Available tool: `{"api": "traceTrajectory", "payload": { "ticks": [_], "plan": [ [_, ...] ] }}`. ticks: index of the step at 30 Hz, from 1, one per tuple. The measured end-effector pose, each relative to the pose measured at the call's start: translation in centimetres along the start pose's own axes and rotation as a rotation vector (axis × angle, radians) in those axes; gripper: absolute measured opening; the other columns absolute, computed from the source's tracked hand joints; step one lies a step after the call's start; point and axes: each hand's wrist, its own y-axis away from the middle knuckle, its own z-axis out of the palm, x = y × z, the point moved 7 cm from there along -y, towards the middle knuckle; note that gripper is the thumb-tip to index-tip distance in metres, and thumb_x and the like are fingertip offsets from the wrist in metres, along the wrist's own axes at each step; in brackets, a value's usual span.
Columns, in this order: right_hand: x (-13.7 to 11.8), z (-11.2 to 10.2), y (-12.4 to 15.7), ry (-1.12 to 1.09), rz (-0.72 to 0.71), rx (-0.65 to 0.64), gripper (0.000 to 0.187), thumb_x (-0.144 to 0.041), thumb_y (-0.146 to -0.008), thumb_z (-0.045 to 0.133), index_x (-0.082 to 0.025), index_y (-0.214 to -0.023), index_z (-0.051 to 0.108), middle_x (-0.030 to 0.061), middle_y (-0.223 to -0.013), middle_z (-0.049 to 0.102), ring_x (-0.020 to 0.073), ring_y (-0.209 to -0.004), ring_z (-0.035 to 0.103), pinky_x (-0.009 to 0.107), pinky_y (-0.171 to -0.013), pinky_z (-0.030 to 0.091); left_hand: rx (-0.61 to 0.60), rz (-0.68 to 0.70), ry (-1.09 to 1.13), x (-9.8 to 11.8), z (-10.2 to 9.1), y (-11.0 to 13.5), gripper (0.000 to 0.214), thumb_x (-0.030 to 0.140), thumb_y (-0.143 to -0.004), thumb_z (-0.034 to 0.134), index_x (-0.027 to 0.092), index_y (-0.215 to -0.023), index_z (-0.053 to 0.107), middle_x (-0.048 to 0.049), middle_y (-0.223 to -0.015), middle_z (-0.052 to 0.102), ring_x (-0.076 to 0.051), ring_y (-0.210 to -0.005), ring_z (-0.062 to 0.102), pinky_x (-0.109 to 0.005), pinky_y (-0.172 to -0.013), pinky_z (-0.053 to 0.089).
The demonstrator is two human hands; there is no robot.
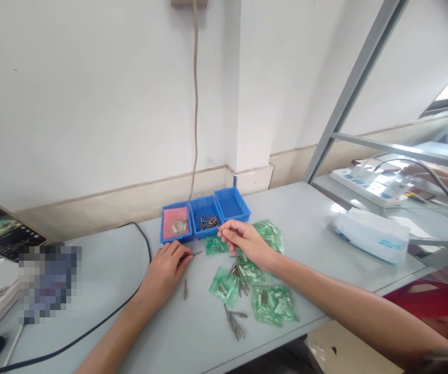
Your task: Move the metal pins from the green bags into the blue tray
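Note:
My left hand (170,262) rests on the table with its fingers closed on a slim metal pin (197,253), whose thin end sticks out to the right. My right hand (245,241) is raised beside the middle blue bin (204,203), thumb and forefinger pinched on something too small to make out. Many dark metal pins (209,222) lie in that bin. Under and around my right hand are green plastic bags (275,305) with metal pieces inside. Several loose thick-bodied pins (234,324) lie near the front edge, and a single pin (185,290) lies by my left hand.
Left of the middle bin, a blue bin (163,228) holds a pink sheet and a clear bag; another blue bin (232,203) stands right. A black cable (105,321) crosses the left side near a phone (3,231). A tissue pack (371,235) lies right by a metal frame (354,85).

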Motion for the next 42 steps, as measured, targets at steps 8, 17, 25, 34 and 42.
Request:
{"api": "traceTrajectory", "payload": {
  "ticks": [8, 17, 25, 34, 42],
  "plan": [
    [0.1, 0.0, 0.0, -0.021, 0.016, -0.007, 0.042, -0.06, -0.093, 0.073, -0.019, -0.096, 0.068, -0.0001, -0.086, 0.063, 0.0096, -0.059, 0.049, 0.026, -0.058, 0.039, 0.011, 0.003, 0.009, 0.3, -0.3, 0.0, 0.025, 0.04, -0.111, 0.045, 0.025, -0.106, 0.064, -0.0049, -0.105, 0.066, -0.023, -0.095, 0.06, -0.041, -0.088, 0.05],
    [0.3, -0.1, 0.0, 0.122, -0.041, 0.014, 0.039, -0.059, -0.099, 0.063, -0.02, -0.1, 0.067, 0.0007, -0.087, 0.063, 0.0115, -0.059, 0.049, 0.027, -0.054, 0.037, 0.015, -0.001, 0.008, 0.2, -0.3, 0.0, 0.023, 0.041, -0.109, 0.048, 0.026, -0.105, 0.065, -0.0041, -0.104, 0.067, -0.024, -0.095, 0.062, -0.04, -0.087, 0.05],
    [-2.3, 0.4, 1.3, 0.578, -0.369, 0.086, 0.019, -0.033, -0.11, 0.049, -0.023, -0.101, 0.062, 0.0039, -0.097, 0.063, 0.021, -0.092, 0.058, 0.035, -0.085, 0.044, 0.024, 0.027, -0.008, 0.4, -0.3, 0.0, 0.023, 0.04, -0.11, 0.047, 0.025, -0.106, 0.064, -0.0046, -0.104, 0.066, -0.024, -0.096, 0.062, -0.039, -0.087, 0.049],
    [-2.2, 0.5, 1.3, 0.672, -0.385, 0.086, 0.009, -0.027, -0.106, 0.06, -0.023, -0.098, 0.06, 0.0032, -0.097, 0.062, 0.0219, -0.094, 0.055, 0.036, -0.086, 0.043, 0.019, 0.026, 0.004, 0.3, -0.1, 0.0, 0.021, 0.039, -0.109, 0.049, 0.025, -0.106, 0.064, -0.004, -0.104, 0.066, -0.024, -0.096, 0.061, -0.039, -0.087, 0.048],
    [-2.1, 0.4, 1.2, 0.544, -0.33, 0.079, 0.012, -0.03, -0.106, 0.058, -0.023, -0.097, 0.06, 0.0019, -0.096, 0.06, 0.0192, -0.088, 0.055, 0.032, -0.08, 0.044, 0.019, 0.02, 0.005, 0.4, -0.3, -0.1, 0.023, 0.04, -0.11, 0.048, 0.025, -0.105, 0.064, -0.0042, -0.104, 0.067, -0.024, -0.095, 0.062, -0.04, -0.086, 0.049]
  ]
}}
